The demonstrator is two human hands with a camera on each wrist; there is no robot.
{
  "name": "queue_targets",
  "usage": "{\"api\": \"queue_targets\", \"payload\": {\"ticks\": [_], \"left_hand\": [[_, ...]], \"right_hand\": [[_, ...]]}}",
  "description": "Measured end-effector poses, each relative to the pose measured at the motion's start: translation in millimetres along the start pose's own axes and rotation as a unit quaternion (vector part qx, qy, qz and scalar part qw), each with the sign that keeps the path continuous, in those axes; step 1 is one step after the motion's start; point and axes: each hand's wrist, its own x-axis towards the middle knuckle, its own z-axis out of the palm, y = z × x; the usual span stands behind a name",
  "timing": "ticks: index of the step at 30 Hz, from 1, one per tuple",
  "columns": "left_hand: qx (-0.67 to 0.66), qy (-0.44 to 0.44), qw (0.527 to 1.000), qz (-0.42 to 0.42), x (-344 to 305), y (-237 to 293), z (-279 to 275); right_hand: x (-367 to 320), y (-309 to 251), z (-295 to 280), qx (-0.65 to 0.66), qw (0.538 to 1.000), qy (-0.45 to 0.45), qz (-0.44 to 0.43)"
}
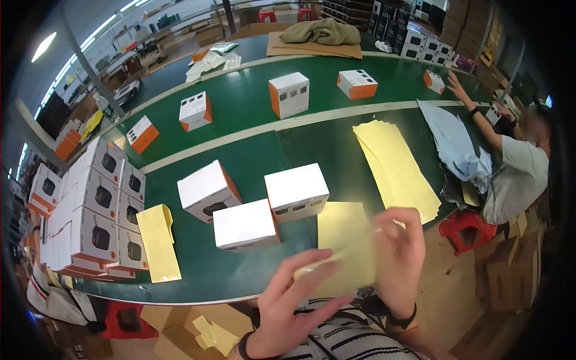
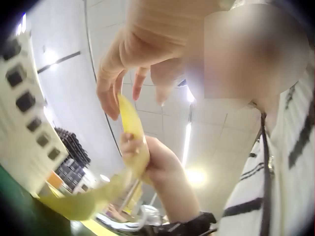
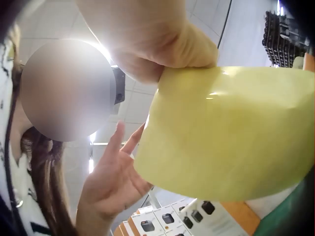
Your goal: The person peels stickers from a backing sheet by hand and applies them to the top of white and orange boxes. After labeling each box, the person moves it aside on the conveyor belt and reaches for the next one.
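Note:
My right hand (image 1: 403,258) pinches a thin, glossy yellow sheet (image 3: 226,132) by its edge; the sheet is blurred in the head view and bends in a curve in both wrist views. My left hand (image 1: 297,294) is at the sheet's near left side, fingers extended and spread, with its fingertips right at the edge in the left wrist view. Just beyond the hands, three white-and-orange boxes stand close together on the green table: a left box (image 1: 204,187), a front box (image 1: 246,225) and a right box (image 1: 297,187).
Fanned yellow sheets (image 1: 396,171) lie to the right, beside grey-blue plastic bags (image 1: 450,141). At left, a folded yellow sheet (image 1: 159,246) lies by stacked boxes (image 1: 96,210). More boxes, including a tall one (image 1: 290,96), line the strip behind. Another person (image 1: 519,156) reaches in at right.

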Motion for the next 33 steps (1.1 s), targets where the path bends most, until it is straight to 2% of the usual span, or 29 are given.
{"api": "queue_targets", "payload": {"ticks": [2, 4, 6, 7, 8, 9, 11, 12, 14, 15, 17, 18, 20, 21, 23, 24, 26, 27, 29, 33], "left_hand": [[0.011, 0.010, 1.000, -0.001, -7, 0, 6], [0.058, 0.090, 0.994, 0.013, -10, 3, 8], [0.031, 0.120, 0.992, 0.003, -8, 2, 10], [0.107, 0.134, 0.984, 0.051, -3, 3, 10], [0.182, 0.146, 0.967, 0.100, 1, 4, 10], [0.181, 0.145, 0.968, 0.099, -1, 7, 9], [0.342, 0.096, 0.919, 0.172, -2, 15, 5], [0.341, 0.096, 0.920, 0.171, 2, 22, 2], [0.304, 0.025, 0.935, 0.180, 12, 32, -3], [0.304, 0.025, 0.935, 0.180, 12, 27, 4], [0.175, 0.108, 0.973, 0.103, 17, 18, 21], [0.176, 0.107, 0.973, 0.102, 14, 17, 20], [0.378, 0.048, 0.919, 0.100, 15, 22, 12], [0.379, 0.047, 0.919, 0.098, 15, 19, 11], [0.349, 0.029, 0.930, 0.113, 14, 7, 11], [0.350, 0.029, 0.930, 0.112, 14, 2, 10], [0.303, 0.000, 0.945, 0.122, 17, -5, 8], [0.303, -0.001, 0.945, 0.122, 18, -5, 8], [0.289, -0.007, 0.951, 0.110, 19, -5, 7], [0.226, 0.011, 0.969, 0.105, 24, -16, 8]], "right_hand": [[-13, -1, -10, 0.044, 0.997, -0.063, -0.009], [-17, -3, -15, 0.076, 0.994, -0.083, 0.004], [-15, -11, -14, 0.240, 0.963, -0.113, 0.043], [-16, -11, -14, 0.240, 0.963, -0.113, 0.045], [-19, -10, -15, 0.215, 0.970, -0.105, 0.045], [-22, -9, -15, 0.190, 0.976, -0.096, 0.047], [-23, -11, -12, 0.176, 0.981, -0.063, 0.047], [-23, -10, -13, 0.175, 0.981, -0.062, 0.048], [-23, -4, -15, 0.071, 0.992, -0.099, -0.045], [-23, -1, -14, 0.071, 0.991, -0.099, -0.046], [-26, 5, -13, 0.045, 0.995, -0.069, -0.055], [-25, 8, -12, 0.046, 0.995, -0.068, -0.054], [-24, 11, -11, -0.049, 0.987, -0.083, -0.127], [-21, 9, -12, -0.048, 0.987, -0.084, -0.125], [-15, 2, -17, -0.247, 0.938, -0.116, -0.213], [-18, 6, -19, -0.246, 0.938, -0.117, -0.212], [-25, 16, -22, -0.242, 0.957, -0.132, -0.095], [-24, 19, -21, -0.242, 0.957, -0.132, -0.094], [-21, 23, -16, -0.204, 0.962, -0.096, -0.151], [-21, 20, -11, -0.160, 0.981, -0.042, -0.098]]}}
